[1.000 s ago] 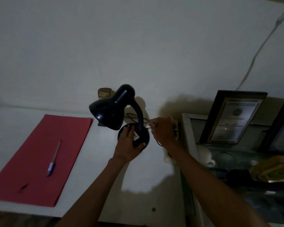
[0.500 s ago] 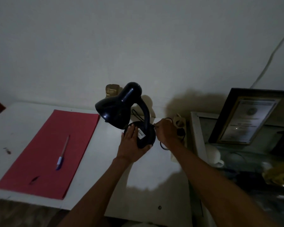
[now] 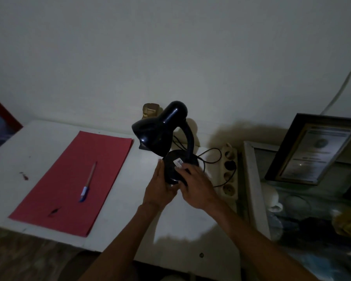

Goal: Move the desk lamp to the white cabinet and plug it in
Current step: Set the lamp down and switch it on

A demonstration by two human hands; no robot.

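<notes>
A black desk lamp (image 3: 162,132) with a bent neck stands on the white cabinet top (image 3: 49,151), its shade turned left and its round base (image 3: 174,165) bearing a white label. My left hand (image 3: 160,187) cups the base's left side. My right hand (image 3: 197,187) rests on the base's right front. The lamp's black cord (image 3: 211,157) loops right to a black plug (image 3: 230,164) seated in a cream power strip (image 3: 229,175) at the cabinet's right edge.
A red folder (image 3: 73,179) with a pen (image 3: 88,182) on it lies to the left. A small golden object (image 3: 150,110) stands by the wall behind the lamp. On the right is a glass-topped case (image 3: 251,179) with a framed certificate (image 3: 316,153).
My right hand has left the cord by the power strip and come onto the lamp base. The plug now shows in the strip. The view has shifted right and down.
</notes>
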